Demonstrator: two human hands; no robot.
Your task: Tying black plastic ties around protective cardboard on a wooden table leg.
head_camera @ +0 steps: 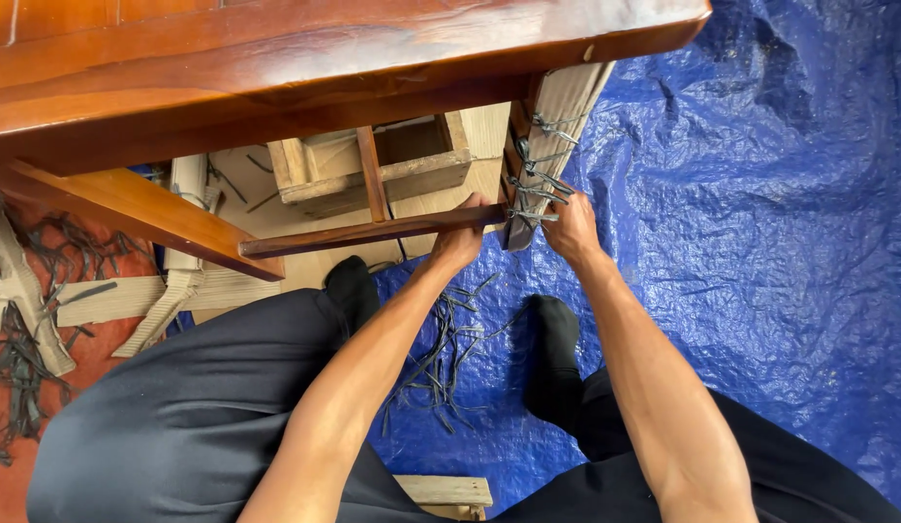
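A polished reddish wooden table (276, 58) fills the top of the head view. Its leg (557, 126) is wrapped in cardboard and bound with dark plastic strapping (540, 179). My left hand (460, 237) grips the dark wooden crossbar (363, 232) near where it meets the leg. My right hand (572, 228) pinches the strapping at the lower part of the wrapped leg. Both forearms reach forward from my lap.
A blue tarp (761, 242) covers the floor at right. Cut dark strap pieces (441, 358) lie between my black-socked feet (552, 358). Cardboard strips (131, 300) and more straps lie on the red floor at left. A wooden crate frame (373, 169) sits under the table.
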